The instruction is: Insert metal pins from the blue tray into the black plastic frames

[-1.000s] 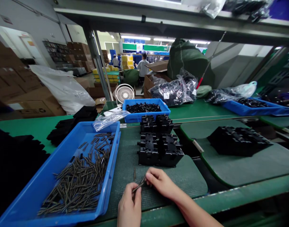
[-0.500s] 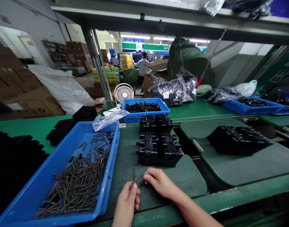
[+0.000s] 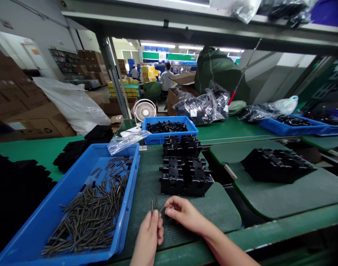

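Observation:
Several thin metal pins stick up from my left hand, which is closed around them over the green mat. Close beside it, my right hand pinches one slim pin at the left hand's fingertips. Just beyond both hands stand black plastic blocks with notched tops. To the left is a large blue tray holding a heap of similar dark metal pins.
A smaller blue tray of black parts and a white fan stand behind the blocks. More black blocks lie right. Black stacks are at left. A metal shelf crosses overhead. Two people are in the distance.
My right hand has shifted slightly left, closer to my left hand. The pins in my left hand now point more upright. The black blocks and trays have not moved.

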